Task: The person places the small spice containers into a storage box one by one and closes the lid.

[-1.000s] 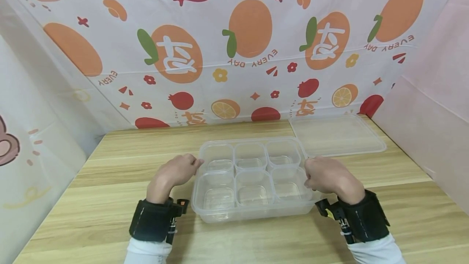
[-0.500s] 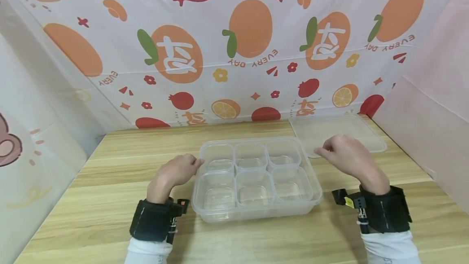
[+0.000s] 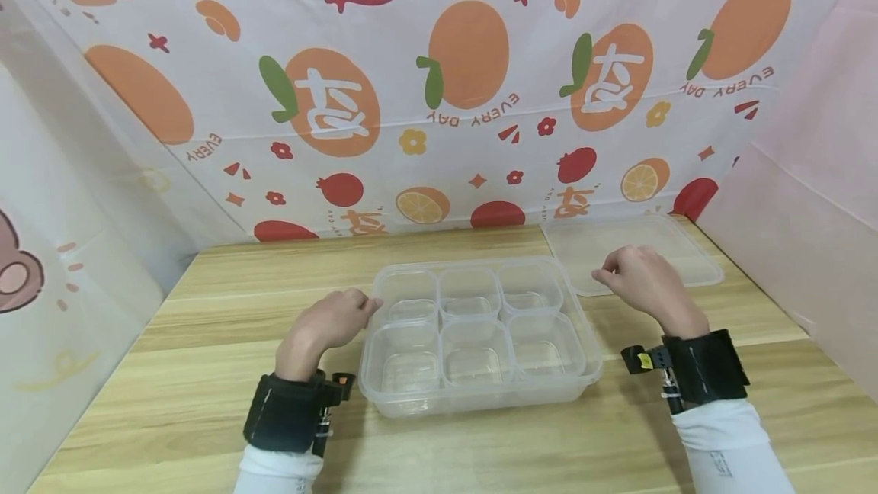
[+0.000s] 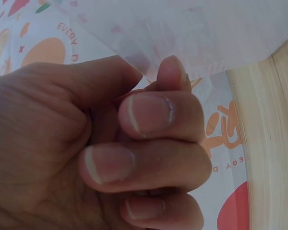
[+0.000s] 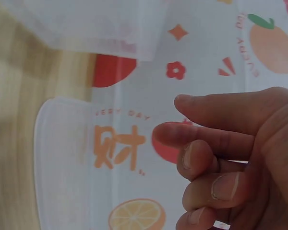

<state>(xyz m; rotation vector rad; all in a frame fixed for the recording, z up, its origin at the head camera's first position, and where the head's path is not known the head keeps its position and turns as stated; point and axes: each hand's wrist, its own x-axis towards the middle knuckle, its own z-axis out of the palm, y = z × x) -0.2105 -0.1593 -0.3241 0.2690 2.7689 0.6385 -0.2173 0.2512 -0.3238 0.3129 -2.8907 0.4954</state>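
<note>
A clear plastic box (image 3: 480, 396) sits in the middle of the table, its lid off. Inside it stand several small clear square containers (image 3: 476, 353) in two rows, with nothing visible in them. My left hand (image 3: 329, 324) pinches the box's left rim; in the left wrist view, thumb and index finger meet at the translucent plastic edge. Off the box's right side hovers my right hand (image 3: 645, 280), fingers loosely curled and holding nothing. In the right wrist view, a gap shows between its thumb and index fingertips, apart from the box (image 5: 105, 33).
A flat clear lid (image 3: 583, 246) lies at the back right of the wooden table (image 3: 261, 280), partly behind my right hand. Fruit-print cloth (image 3: 473, 166) hangs along the table's back edge. More cloth (image 3: 802, 235) walls the right side.
My right hand has left the box's right rim and moved right and away from it, then shifted only slightly. The left hand stays at the left rim, and the box has not moved.
</note>
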